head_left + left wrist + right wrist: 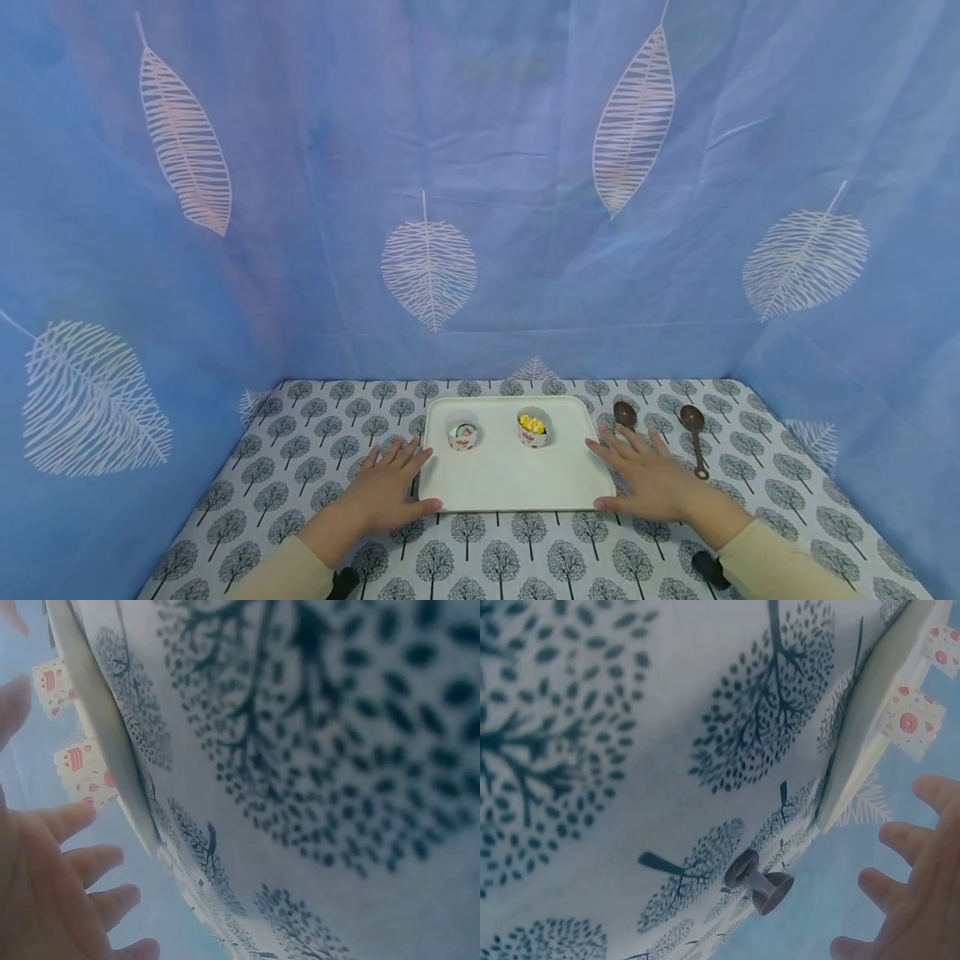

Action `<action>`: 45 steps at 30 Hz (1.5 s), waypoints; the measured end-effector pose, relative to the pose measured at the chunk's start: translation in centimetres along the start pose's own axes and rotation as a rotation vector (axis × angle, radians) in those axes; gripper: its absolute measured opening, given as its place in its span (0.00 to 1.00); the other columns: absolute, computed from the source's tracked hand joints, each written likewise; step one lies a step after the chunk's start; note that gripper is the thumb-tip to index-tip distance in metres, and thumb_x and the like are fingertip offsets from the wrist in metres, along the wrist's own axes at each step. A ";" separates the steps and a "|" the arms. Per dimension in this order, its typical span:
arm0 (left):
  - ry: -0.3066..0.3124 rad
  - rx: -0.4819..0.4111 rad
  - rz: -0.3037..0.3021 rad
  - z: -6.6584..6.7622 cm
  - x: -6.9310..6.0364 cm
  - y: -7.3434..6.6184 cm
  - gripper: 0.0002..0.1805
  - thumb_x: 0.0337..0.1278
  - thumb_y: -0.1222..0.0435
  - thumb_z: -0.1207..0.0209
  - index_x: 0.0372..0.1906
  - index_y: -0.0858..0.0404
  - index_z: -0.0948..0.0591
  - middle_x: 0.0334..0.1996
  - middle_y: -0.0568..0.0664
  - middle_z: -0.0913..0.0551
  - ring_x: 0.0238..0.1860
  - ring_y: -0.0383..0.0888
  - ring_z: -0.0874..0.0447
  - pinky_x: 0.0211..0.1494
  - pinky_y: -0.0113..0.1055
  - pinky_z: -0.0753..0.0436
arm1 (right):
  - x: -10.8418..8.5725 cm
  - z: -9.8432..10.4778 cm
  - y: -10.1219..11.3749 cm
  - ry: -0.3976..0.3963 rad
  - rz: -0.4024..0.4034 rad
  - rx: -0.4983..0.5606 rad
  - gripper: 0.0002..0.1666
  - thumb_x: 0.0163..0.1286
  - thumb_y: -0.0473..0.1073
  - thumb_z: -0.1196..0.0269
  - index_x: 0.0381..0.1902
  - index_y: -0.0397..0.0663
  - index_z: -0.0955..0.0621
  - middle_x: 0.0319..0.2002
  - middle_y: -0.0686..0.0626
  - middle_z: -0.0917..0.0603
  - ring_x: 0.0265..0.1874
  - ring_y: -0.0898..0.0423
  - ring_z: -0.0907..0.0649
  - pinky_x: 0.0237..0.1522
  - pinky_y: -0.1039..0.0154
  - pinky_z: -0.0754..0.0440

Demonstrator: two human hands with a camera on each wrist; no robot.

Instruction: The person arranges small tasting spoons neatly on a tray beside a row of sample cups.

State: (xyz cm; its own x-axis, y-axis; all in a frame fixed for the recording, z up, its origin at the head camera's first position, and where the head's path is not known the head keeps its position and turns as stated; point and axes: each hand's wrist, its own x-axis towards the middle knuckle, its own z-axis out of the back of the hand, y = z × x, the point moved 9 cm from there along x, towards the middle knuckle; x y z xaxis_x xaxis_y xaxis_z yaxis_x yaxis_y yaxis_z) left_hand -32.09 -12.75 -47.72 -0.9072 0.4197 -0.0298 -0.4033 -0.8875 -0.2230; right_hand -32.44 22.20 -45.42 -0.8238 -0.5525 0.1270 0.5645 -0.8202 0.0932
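A cream-white rectangular tray (517,479) lies on the table, with two small printed paper cups on it. The left cup (462,443) has something pale green and pink inside; the right cup (534,439) contains yellow pieces with white on top. Beside the tray's left edge is my left hand (386,490), fingers spread and thumb at the near left corner. My right hand (648,479) mirrors it at the right edge, fingers also spread. Both wrist views show straight, separated fingers on the left hand (37,892) and the right hand (922,885). Whether either touches the rim is unclear.
To the right, a brown spoon (692,417) lies with its handle toward me. Another brown spoon (625,414) is partly hidden behind my right hand. A tree-print cloth (495,533) covers the table, and blue leaf-patterned curtains (495,283) enclose its back and sides.
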 end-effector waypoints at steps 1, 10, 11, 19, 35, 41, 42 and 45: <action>0.005 0.001 0.004 0.0 0.0 0.0 0.48 0.61 0.32 0.47 0.77 0.58 0.37 0.78 0.59 0.43 0.78 0.64 0.52 0.75 0.68 0.54 | 0.0 0.0 0.1 0.012 -0.006 -0.002 0.52 0.62 0.75 0.40 0.76 0.54 0.34 0.75 0.37 0.37 0.72 0.29 0.41 0.67 0.22 0.55; 0.039 0.001 0.029 0.0 0.1 -0.1 0.49 0.58 0.31 0.45 0.77 0.57 0.35 0.77 0.57 0.42 0.78 0.62 0.51 0.75 0.66 0.51 | 0.2 0.0 0.4 0.104 -0.034 0.015 0.53 0.63 0.75 0.41 0.76 0.49 0.34 0.75 0.37 0.39 0.73 0.29 0.43 0.67 0.22 0.53; 0.040 0.001 0.028 0.0 0.1 -0.1 0.49 0.58 0.31 0.45 0.76 0.57 0.35 0.77 0.57 0.42 0.78 0.62 0.51 0.75 0.66 0.50 | 0.2 -0.1 0.4 0.108 -0.035 0.014 0.53 0.63 0.75 0.41 0.76 0.49 0.34 0.75 0.37 0.38 0.73 0.29 0.43 0.67 0.22 0.53; 0.037 -0.026 0.008 0.0 0.0 -0.3 0.48 0.58 0.33 0.42 0.75 0.60 0.33 0.76 0.59 0.40 0.77 0.64 0.49 0.75 0.66 0.49 | 0.2 -0.8 0.1 0.097 -0.027 0.031 0.53 0.63 0.76 0.42 0.75 0.49 0.32 0.74 0.36 0.36 0.72 0.28 0.41 0.66 0.22 0.53; 0.073 -0.008 0.008 -0.4 0.2 -0.2 0.48 0.57 0.33 0.41 0.74 0.61 0.31 0.76 0.58 0.38 0.77 0.63 0.49 0.75 0.66 0.48 | 0.3 -1.9 -0.5 0.104 -0.020 0.063 0.53 0.62 0.76 0.41 0.75 0.49 0.32 0.73 0.35 0.35 0.71 0.26 0.41 0.65 0.21 0.53; 0.088 -0.006 -0.001 -0.5 0.2 -0.2 0.47 0.58 0.36 0.40 0.73 0.62 0.31 0.76 0.58 0.38 0.77 0.64 0.48 0.75 0.66 0.49 | 0.3 -2.5 -1.1 0.122 -0.044 0.058 0.54 0.62 0.78 0.43 0.75 0.50 0.32 0.75 0.38 0.36 0.73 0.28 0.42 0.67 0.23 0.53; 0.088 -0.009 -0.002 -0.5 0.2 -0.2 0.46 0.58 0.36 0.40 0.73 0.62 0.31 0.75 0.58 0.38 0.77 0.64 0.48 0.75 0.66 0.49 | 0.3 -2.6 -1.2 0.122 -0.045 0.054 0.54 0.62 0.78 0.43 0.75 0.50 0.32 0.75 0.38 0.36 0.73 0.28 0.42 0.67 0.23 0.52; 0.087 -0.010 -0.005 -0.6 0.3 -0.2 0.46 0.58 0.36 0.40 0.73 0.62 0.31 0.75 0.59 0.38 0.77 0.64 0.48 0.75 0.66 0.50 | 0.3 -2.8 -1.4 0.129 -0.049 0.045 0.54 0.62 0.78 0.43 0.74 0.48 0.31 0.75 0.38 0.36 0.73 0.29 0.42 0.68 0.24 0.51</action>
State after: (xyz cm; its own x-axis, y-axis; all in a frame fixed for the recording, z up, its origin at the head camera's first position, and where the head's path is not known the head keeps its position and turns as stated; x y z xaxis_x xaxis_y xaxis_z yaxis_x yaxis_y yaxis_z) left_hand -32.21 -12.35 -48.26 -0.8911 0.4397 -0.1126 -0.4065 -0.8834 -0.2332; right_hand -33.63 22.76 -48.28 -0.8486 -0.5289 -0.0067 0.5229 -0.8407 0.1406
